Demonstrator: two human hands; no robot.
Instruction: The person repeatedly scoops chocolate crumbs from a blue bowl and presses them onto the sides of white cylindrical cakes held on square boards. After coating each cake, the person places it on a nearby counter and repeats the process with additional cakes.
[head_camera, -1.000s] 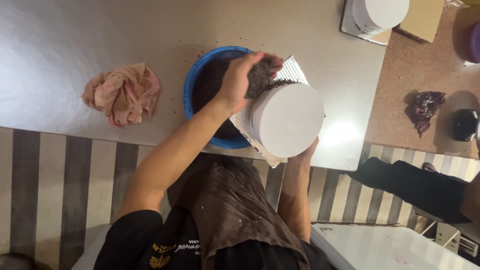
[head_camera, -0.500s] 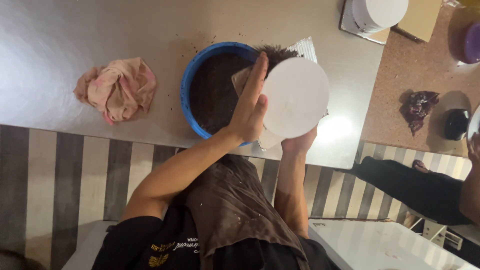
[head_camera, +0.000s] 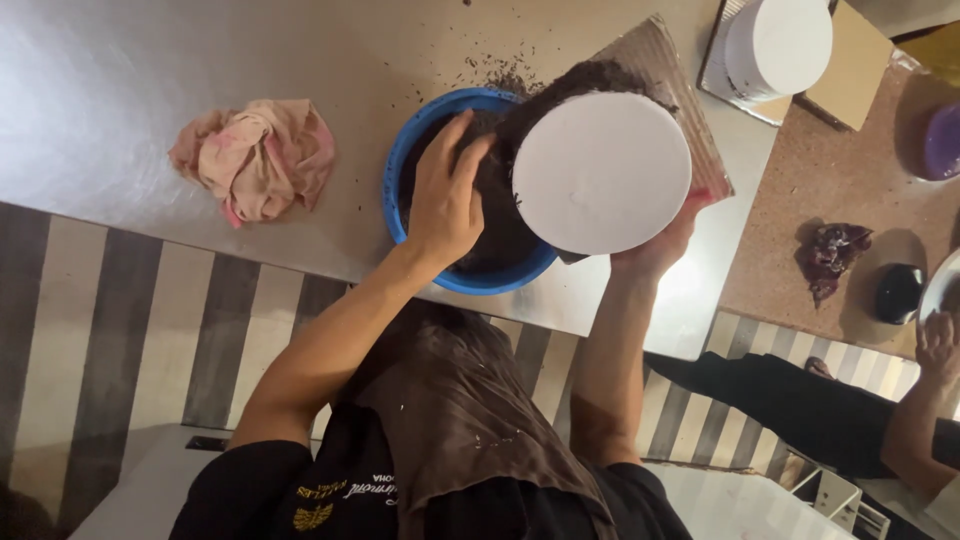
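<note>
My left hand (head_camera: 447, 195) lies flat and open in the blue bowl (head_camera: 410, 150), fingers spread on the dark crumbs (head_camera: 500, 235); its grip closes on nothing that I can see. My right hand (head_camera: 655, 245) sits under the ridged cardboard board (head_camera: 665, 60), holding it tilted over the bowl's far rim, but how tightly the fingers wrap it I cannot tell, as the board and the round white cake (head_camera: 600, 172) cover them. The cake rests on that board, its side already coated with crumbs (head_camera: 590, 75), partly over the bowl and partly over the steel desk (head_camera: 150, 70). Tilted like this, I judge the cake could slide off the board, or my pressing palm could dent the white icing. Loose crumbs already lie on the desk beyond the bowl, and more may spill. A crumpled pink cloth (head_camera: 255, 160) lies well to the left. A second white cake (head_camera: 778, 45) stands at the far right corner. Another person's hand (head_camera: 940, 345) shows at the right edge, cut off.
</note>
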